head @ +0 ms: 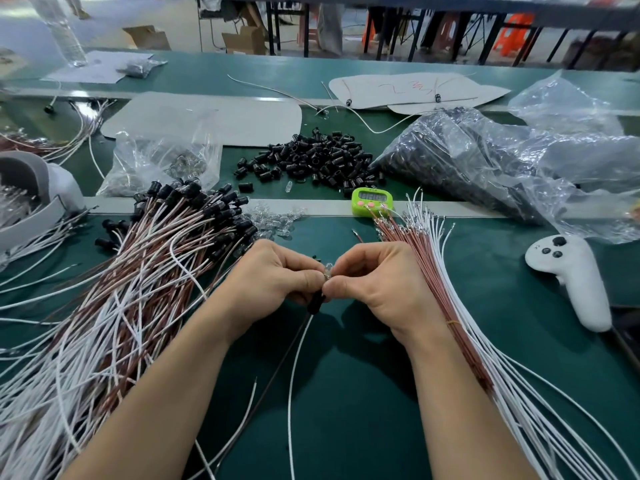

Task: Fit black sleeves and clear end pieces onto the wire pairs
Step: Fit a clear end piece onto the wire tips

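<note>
Both hands meet over the green mat at the centre. My left hand [273, 275] and my right hand [374, 282] pinch a wire pair [292, 368] at its top end, where a clear end piece [327, 269] shows between the fingertips. A black sleeve [316, 304] sits on the pair just below the fingers. The white and brown wires hang down toward me. A heap of loose black sleeves [311, 161] lies behind. Loose clear end pieces [273, 220] are scattered near the mat's seam.
A big pile of finished wire pairs [138, 271] fills the left. A bundle of bare wire pairs [446, 299] fans out on the right. A green timer [369, 200], a white controller [571, 275] and plastic bags [485, 161] lie around.
</note>
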A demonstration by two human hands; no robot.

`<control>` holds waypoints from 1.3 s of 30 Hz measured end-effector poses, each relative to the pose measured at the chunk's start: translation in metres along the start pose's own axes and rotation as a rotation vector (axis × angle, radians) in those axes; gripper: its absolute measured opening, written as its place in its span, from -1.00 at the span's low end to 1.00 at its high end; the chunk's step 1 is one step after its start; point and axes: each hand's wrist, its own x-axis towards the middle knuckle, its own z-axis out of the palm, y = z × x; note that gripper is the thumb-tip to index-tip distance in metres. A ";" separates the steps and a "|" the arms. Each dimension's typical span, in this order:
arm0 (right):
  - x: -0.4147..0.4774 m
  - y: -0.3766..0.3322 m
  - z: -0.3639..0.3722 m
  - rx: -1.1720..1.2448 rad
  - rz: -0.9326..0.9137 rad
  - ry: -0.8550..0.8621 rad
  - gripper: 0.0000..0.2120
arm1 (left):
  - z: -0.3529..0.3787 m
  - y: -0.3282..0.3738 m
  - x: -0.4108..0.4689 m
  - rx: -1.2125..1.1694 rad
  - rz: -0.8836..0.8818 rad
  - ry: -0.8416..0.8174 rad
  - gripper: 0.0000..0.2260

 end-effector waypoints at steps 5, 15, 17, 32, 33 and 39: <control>-0.002 0.002 -0.001 -0.006 -0.013 -0.104 -0.78 | -0.009 0.002 -0.001 0.056 -0.015 -0.143 -0.79; -0.002 0.004 0.000 -0.033 -0.026 -0.143 -0.74 | -0.014 -0.003 -0.001 0.061 -0.072 -0.197 -0.80; -0.001 0.003 0.000 0.010 -0.057 -0.133 -0.75 | -0.013 -0.005 -0.002 0.000 -0.099 -0.174 -0.86; 0.001 0.003 0.000 0.154 -0.098 0.048 -0.78 | -0.011 -0.004 -0.005 -0.316 -0.248 -0.184 -0.73; 0.001 0.003 -0.001 0.168 -0.106 0.073 -0.75 | -0.011 -0.003 -0.005 -0.337 -0.265 -0.189 -0.75; 0.002 0.003 -0.003 0.186 -0.128 0.109 -0.73 | -0.011 0.001 -0.002 -0.356 -0.226 -0.101 -0.84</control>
